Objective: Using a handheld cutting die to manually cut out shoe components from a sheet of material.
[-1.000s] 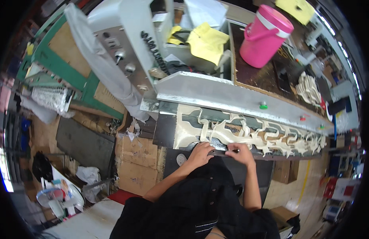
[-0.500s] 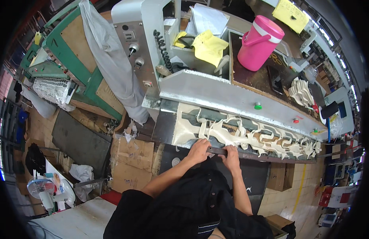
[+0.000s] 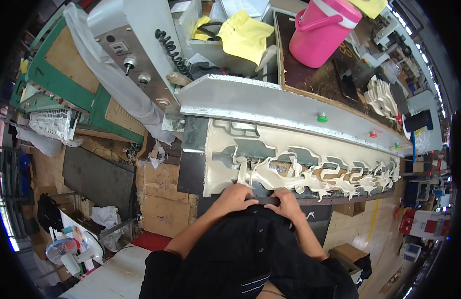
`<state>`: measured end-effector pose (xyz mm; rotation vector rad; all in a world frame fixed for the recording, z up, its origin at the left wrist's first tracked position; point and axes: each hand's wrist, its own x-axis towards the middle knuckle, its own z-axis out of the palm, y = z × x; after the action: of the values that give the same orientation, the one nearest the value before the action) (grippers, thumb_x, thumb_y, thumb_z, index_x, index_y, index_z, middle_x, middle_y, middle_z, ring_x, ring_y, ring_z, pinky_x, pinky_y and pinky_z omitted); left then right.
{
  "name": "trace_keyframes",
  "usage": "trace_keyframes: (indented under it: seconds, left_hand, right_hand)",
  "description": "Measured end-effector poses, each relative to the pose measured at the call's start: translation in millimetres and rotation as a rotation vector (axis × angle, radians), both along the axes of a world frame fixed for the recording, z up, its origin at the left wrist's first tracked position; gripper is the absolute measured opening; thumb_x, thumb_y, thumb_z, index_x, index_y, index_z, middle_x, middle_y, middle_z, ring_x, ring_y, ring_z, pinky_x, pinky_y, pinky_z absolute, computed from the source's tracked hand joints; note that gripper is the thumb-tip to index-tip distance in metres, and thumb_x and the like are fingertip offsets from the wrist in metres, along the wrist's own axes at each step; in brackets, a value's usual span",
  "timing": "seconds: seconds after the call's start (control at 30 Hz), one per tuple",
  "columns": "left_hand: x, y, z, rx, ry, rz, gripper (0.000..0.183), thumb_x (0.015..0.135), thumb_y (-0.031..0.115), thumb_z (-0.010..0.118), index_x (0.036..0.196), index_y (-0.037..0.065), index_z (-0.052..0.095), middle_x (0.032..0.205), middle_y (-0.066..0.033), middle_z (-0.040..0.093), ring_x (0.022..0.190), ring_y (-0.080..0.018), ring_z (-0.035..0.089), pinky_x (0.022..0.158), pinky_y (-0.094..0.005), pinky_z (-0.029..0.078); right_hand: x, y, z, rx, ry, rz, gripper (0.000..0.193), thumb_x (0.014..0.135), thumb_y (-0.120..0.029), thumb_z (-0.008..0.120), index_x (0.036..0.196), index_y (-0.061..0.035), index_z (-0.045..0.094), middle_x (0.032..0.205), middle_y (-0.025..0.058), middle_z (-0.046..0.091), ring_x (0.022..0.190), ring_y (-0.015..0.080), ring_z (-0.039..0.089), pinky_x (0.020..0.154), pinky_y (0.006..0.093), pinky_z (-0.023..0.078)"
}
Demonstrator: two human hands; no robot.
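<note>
Where the hands meet: just below the centre of the frame, at the lower edge of the dark bed [image 3: 193,172].
Left hand [image 3: 234,198]: closed, thumb and fingers apparently gripping one end of the dark bar [image 3: 263,200]; whether the knuckles touch the sheet above cannot be told.
Right hand [image 3: 288,203]: closed on the bar's other end, fingers bent; undersides of both grips hidden.
Dark bar: short, roughly level across the frame, bridging the gap between the hands, close to the dark shirt.
Cream sheet [image 3: 295,142]: spread on the bed from centre toward right of frame, with cut-out openings; lower part reduced to twisted strips [image 3: 335,184], some overhanging the edge.
Grey beam [image 3: 270,102]: slants down to the right above the sheet, green button [image 3: 322,117] on its face.
Step in hand, judged: two-handed handling of the bar beside the cut sheet, bar probably clear of the sheet's main area.
Next move, judged: calls for a firm hold at both ends, the bar kept level, and care not to snag the overhanging strips.
</note>
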<state>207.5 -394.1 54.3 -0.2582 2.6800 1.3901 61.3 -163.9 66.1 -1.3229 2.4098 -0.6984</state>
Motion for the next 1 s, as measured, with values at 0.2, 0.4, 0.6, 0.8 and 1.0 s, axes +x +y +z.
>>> trace_keyframes:
  seconds: [0.2,0.4,0.6,0.8,1.0]
  left_hand:
    - [-85.3,-65.0,-15.4,-0.383,0.442,0.334,0.035,0.090,0.031,0.082,0.115,0.007,0.076,0.113,-0.0160,0.068,0.114,-0.0372,0.064,0.098,-0.0485,0.051]
    - [-91.5,-73.1,-65.9,-0.231,0.227,0.122,0.039,0.087,0.032,0.086,0.113,0.006,0.076,0.110,-0.0155,0.065,0.115,-0.0363,0.063,0.098,-0.0498,0.051]
    - [-31.8,-130.3,19.4,0.024,0.489,0.433,0.036,0.083,0.009,0.090,0.115,0.001,0.074,0.099,-0.0115,0.069,0.092,-0.0242,0.071,0.080,-0.0343,0.055]
    - [0.8,-112.1,66.3,0.511,0.763,0.836,0.033,0.091,-0.004,0.084,0.121,-0.008,0.068,0.105,-0.0060,0.071,0.095,-0.0146,0.070,0.088,-0.0286,0.058]
    - [-34.2,-55.5,45.4,1.087,0.465,1.333,0.022,0.097,0.003,0.080,0.114,-0.002,0.068,0.101,-0.0062,0.073,0.094,-0.0161,0.070,0.095,-0.0347,0.059]
  right_hand:
    - [-56.9,-81.6,-10.7,-0.228,-0.276,-0.221,0.023,0.092,-0.025,0.086,0.089,-0.0029,0.079,0.073,0.0101,0.072,0.064,0.0211,0.068,0.062,0.0331,0.052]
    - [-89.1,-124.5,-83.1,-0.382,-0.092,-0.229,0.012,0.092,-0.011,0.080,0.097,-0.0008,0.077,0.093,0.0146,0.073,0.084,0.0295,0.070,0.076,0.0392,0.056]
    - [-61.3,-105.6,-97.7,-0.374,0.040,-0.177,0.010,0.089,-0.011,0.081,0.098,-0.0068,0.077,0.102,0.0113,0.073,0.100,0.0347,0.066,0.091,0.0440,0.051]
    - [-51.3,-95.4,-99.2,-0.346,0.076,-0.173,0.012,0.089,-0.012,0.081,0.099,-0.0078,0.077,0.104,0.0088,0.072,0.102,0.0329,0.066,0.091,0.0436,0.051]
    - [-45.2,-70.6,-121.7,-0.622,0.119,0.084,0.110,0.062,-0.061,0.100,0.146,-0.0081,0.052,0.137,0.0233,0.053,0.122,0.0405,0.057,0.101,0.0499,0.052]
